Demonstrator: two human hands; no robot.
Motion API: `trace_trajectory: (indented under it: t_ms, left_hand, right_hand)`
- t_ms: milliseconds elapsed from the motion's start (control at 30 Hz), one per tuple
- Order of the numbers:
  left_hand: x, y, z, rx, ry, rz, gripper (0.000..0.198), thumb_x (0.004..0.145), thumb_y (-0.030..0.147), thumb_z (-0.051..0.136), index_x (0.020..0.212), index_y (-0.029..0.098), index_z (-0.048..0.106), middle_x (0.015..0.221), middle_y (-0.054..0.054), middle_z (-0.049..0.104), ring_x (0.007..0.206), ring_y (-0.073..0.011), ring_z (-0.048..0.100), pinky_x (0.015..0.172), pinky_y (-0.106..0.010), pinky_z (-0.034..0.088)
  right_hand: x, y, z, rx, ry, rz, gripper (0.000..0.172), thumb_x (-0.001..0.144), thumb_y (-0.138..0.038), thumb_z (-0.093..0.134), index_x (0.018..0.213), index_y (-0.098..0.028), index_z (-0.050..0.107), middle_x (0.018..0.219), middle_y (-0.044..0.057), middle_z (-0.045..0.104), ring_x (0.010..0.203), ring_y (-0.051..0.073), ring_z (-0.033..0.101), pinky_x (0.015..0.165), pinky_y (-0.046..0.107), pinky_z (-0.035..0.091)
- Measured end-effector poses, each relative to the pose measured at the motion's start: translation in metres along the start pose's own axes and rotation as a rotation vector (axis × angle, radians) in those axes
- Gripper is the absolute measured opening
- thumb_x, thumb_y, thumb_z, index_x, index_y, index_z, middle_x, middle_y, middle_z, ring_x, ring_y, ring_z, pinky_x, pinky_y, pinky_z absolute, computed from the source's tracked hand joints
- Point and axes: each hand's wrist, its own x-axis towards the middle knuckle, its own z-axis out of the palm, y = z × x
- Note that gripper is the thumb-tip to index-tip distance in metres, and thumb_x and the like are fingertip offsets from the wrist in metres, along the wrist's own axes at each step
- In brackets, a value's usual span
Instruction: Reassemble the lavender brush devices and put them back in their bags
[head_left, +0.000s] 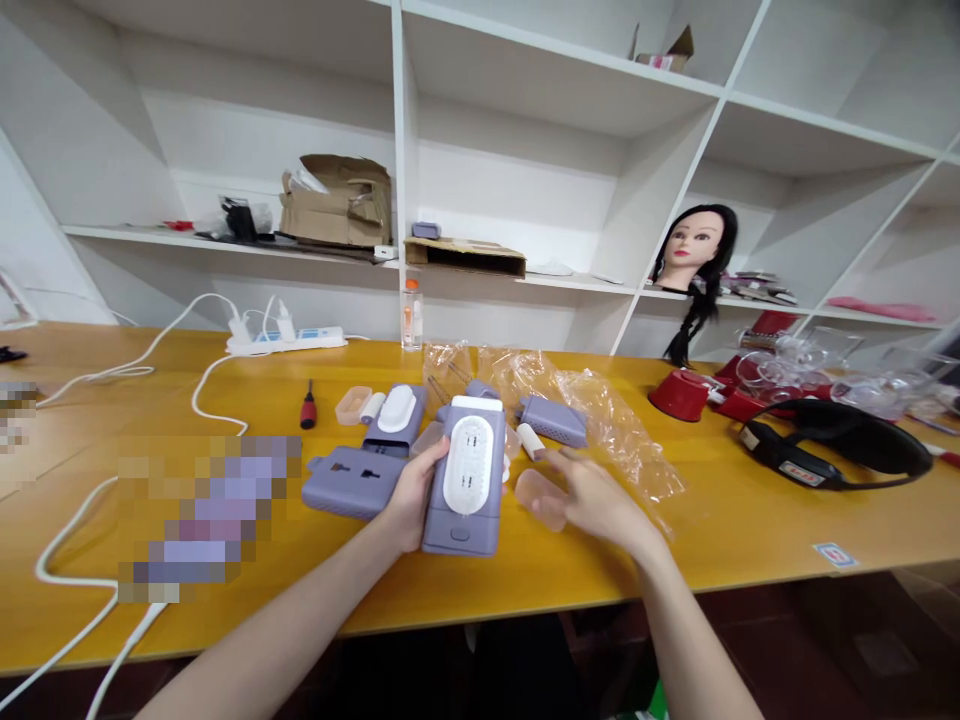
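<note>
Two hands over a yellow table (720, 530). The left hand (409, 495), grip clamped, holds a purple plastic case (466, 527) at centre, beside a second case (352, 483) to its left. The right hand (596, 503), grip apart, hovers just right of a clear pad (537, 498).

**No legible writing anywhere on this table, folks!**
Not a word to read on the lavender plastic device (463, 526), and look across: a white-and-blue sticker (835, 555) on the yellow tabletop (600, 560), too small to make out. There's a white label (797, 472) on the black padded U-shaped device (847, 432), blue print on the white power strip (286, 342), an orange label on the clear plastic bottle (410, 318), all unreadable!
</note>
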Motion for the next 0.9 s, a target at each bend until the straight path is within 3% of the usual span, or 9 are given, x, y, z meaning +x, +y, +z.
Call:
trace_trajectory:
  t_ms: [67,133,200,267,333,433,533,667,900]
  left_hand:
    - [0.001,-0.002,-0.002,0.036,0.027,0.004,0.052,0.08,0.046,0.046,0.113,0.007,0.059,0.094,-0.017,0.069,0.085,-0.0295,0.065,0.078,-0.04,0.047]
    - [0.001,-0.006,-0.005,0.122,0.078,0.058,0.047,0.075,0.043,0.055,0.107,0.009,0.062,0.09,-0.013,0.069,0.083,-0.0261,0.064,0.076,-0.035,0.046]
    - [0.001,-0.01,-0.009,0.258,0.076,0.154,0.042,0.068,0.039,0.064,0.101,0.013,0.064,0.086,-0.008,0.069,0.079,-0.0215,0.061,0.072,-0.029,0.045]
    - [0.0,-0.013,-0.012,0.386,0.002,0.235,0.039,0.063,0.036,0.07,0.095,0.015,0.066,0.083,-0.004,0.067,0.075,-0.0173,0.058,0.067,-0.024,0.042]
    - [-0.001,-0.015,-0.014,0.462,-0.078,0.257,0.036,0.062,0.038,0.071,0.09,0.015,0.067,0.08,-0.002,0.065,0.07,-0.0143,0.054,0.063,-0.022,0.039]
    - [-0.003,-0.015,-0.015,0.51,-0.147,0.262,0.04,0.064,0.041,0.069,0.094,0.015,0.067,0.078,-0.001,0.062,0.068,-0.0126,0.05,0.06,-0.021,0.036]
    - [-0.004,-0.013,-0.014,0.548,-0.178,0.267,0.044,0.066,0.042,0.067,0.101,0.016,0.065,0.084,-0.002,0.063,0.069,-0.0126,0.048,0.06,-0.021,0.036]
    - [-0.005,-0.011,-0.012,0.575,-0.208,0.267,0.045,0.069,0.042,0.065,0.107,0.017,0.063,0.089,-0.002,0.063,0.073,-0.0134,0.049,0.063,-0.021,0.036]
    - [-0.004,-0.01,-0.01,0.612,-0.158,0.27,0.047,0.07,0.044,0.064,0.109,0.017,0.062,0.091,-0.004,0.063,0.082,-0.0172,0.051,0.07,-0.024,0.039]
  right_hand:
    - [-0.004,-0.002,0.002,-0.051,-0.039,-0.005,0.045,0.071,-0.027,0.058,0.116,-0.023,0.057,0.103,0.01,0.064,0.084,0.025,0.061,0.07,0.032,0.042]
    - [-0.003,-0.001,0.0,0.001,0.008,-0.005,0.038,0.074,-0.026,0.054,0.111,-0.021,0.06,0.099,0.01,0.066,0.081,0.024,0.061,0.068,0.032,0.042]
    - [0.002,-0.001,-0.005,0.177,0.172,0.012,0.034,0.076,-0.028,0.053,0.107,-0.02,0.062,0.096,0.009,0.067,0.08,0.023,0.061,0.067,0.032,0.044]
    - [0.006,-0.005,-0.012,0.424,0.377,0.01,0.033,0.078,-0.03,0.053,0.108,-0.02,0.061,0.096,0.008,0.067,0.082,0.021,0.061,0.069,0.032,0.046]
    - [0.008,-0.013,-0.016,0.629,0.492,-0.066,0.033,0.079,-0.029,0.053,0.11,-0.022,0.06,0.102,0.006,0.066,0.089,0.021,0.061,0.075,0.033,0.047]
    - [0.005,-0.028,-0.015,0.714,0.455,-0.22,0.032,0.08,-0.028,0.055,0.111,-0.025,0.06,0.108,0.005,0.064,0.096,0.021,0.059,0.079,0.034,0.047]
    - [0.005,-0.039,-0.009,0.659,0.417,-0.315,0.03,0.082,-0.028,0.054,0.111,-0.026,0.061,0.11,0.005,0.062,0.094,0.021,0.059,0.074,0.033,0.047]
    - [0.009,-0.047,-0.006,0.566,0.437,-0.426,0.028,0.085,-0.027,0.05,0.111,-0.027,0.06,0.105,0.005,0.061,0.097,0.02,0.056,0.079,0.035,0.045]
    - [0.012,-0.05,0.0,0.476,0.446,-0.452,0.035,0.09,-0.022,0.04,0.121,-0.029,0.054,0.111,0.004,0.055,0.103,0.019,0.052,0.086,0.036,0.041]
